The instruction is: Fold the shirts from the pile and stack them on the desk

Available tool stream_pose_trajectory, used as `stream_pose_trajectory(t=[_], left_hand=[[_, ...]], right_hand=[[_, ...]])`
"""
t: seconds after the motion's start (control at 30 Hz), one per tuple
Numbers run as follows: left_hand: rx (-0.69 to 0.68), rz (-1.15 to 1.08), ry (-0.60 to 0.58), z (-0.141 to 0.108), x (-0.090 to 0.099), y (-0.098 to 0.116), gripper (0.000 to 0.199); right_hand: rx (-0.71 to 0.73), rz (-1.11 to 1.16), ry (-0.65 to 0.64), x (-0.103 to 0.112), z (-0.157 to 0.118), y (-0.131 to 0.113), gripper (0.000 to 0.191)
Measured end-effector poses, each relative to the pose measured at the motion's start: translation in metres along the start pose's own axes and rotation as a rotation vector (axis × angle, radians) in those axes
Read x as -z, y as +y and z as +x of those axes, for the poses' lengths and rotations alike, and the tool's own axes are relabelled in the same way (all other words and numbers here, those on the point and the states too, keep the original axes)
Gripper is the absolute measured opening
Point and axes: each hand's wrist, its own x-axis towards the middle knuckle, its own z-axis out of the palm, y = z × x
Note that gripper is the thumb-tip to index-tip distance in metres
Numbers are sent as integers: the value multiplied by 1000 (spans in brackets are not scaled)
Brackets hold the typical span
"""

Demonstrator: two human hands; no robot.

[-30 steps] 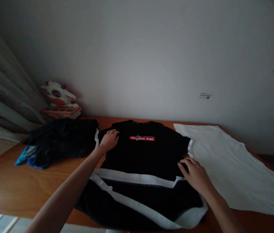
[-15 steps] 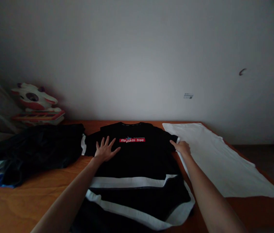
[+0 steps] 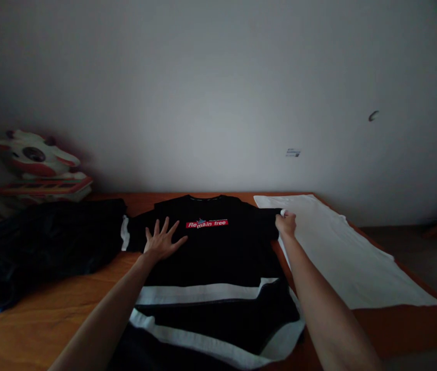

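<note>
A black T-shirt (image 3: 218,257) with white trim and a red "Remain free" print lies front up on the wooden surface. My left hand (image 3: 161,241) rests flat on its chest, left of the print, fingers spread. Out at the right sleeve, my right hand (image 3: 286,223) is closed on the white-edged cuff and holds the sleeve stretched sideways. Below the chest, the shirt's lower part lies in folds with white bands across it. The opposite sleeve reaches left, its white cuff (image 3: 125,233) against a dark heap of cloth.
A white garment (image 3: 350,252) is spread flat at the right, partly under the black sleeve. Dark crumpled clothes (image 3: 48,242) with a blue piece lie at the left. Behind them stands a cow-shaped toy keyboard (image 3: 44,165). A wall (image 3: 203,103) bounds the wooden surface (image 3: 48,330) at the back.
My right hand has pulled the right sleeve outward and slightly up, so it lies straighter. My left hand stays flat on the shirt. The view has turned a little to the right.
</note>
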Motion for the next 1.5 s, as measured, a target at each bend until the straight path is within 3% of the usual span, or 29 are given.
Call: stream_pose_trajectory(t=[0.1, 0.2, 0.27, 0.37, 0.47, 0.6, 0.67, 0.77, 0.87, 0.93, 1.07, 1.17, 1.33, 1.5], left_hand=[[3, 3, -1, -1, 1, 0, 84], [1, 1, -13, -1, 2, 0, 85], [-1, 0, -10, -1, 3, 0, 84], [10, 4, -10, -1, 4, 2, 85], [16, 7, -16, -2, 5, 4, 85], [23, 10, 7, -5, 5, 2, 83], [2, 12, 74, -4, 4, 1, 81], [-139, -26, 223, 3, 6, 11, 65], [-256, -199, 288, 26, 14, 46, 42], [-268, -338, 250, 48, 18, 83, 35], [-303, -379, 164, 100, 19, 157, 33], [-313, -353, 124, 132, 11, 196, 33], [-328, -325, 42, 162, -8, 230, 29], [-354, -325, -5, 182, -16, 243, 36]], right_hand=[[205, 42, -4, -1, -28, -19, 46], [526, 59, -132, -2, -72, -28, 41], [833, -52, -196, -1, -100, -24, 47], [1014, -277, -134, 4, -126, -11, 47], [963, -307, -68, 4, -131, 1, 44], [924, -166, -14, -8, -128, 16, 40], [896, -92, 14, -15, -127, 22, 37], [885, -62, 25, -21, -127, 26, 32], [851, -87, 48, -21, -127, 26, 34], [825, -103, 59, -21, -128, 25, 41], [784, -98, 76, -21, -127, 25, 48], [741, -81, 98, -22, -126, 27, 48], [705, -53, 86, -25, -124, 28, 45], [662, 8, 103, -24, -126, 26, 44]])
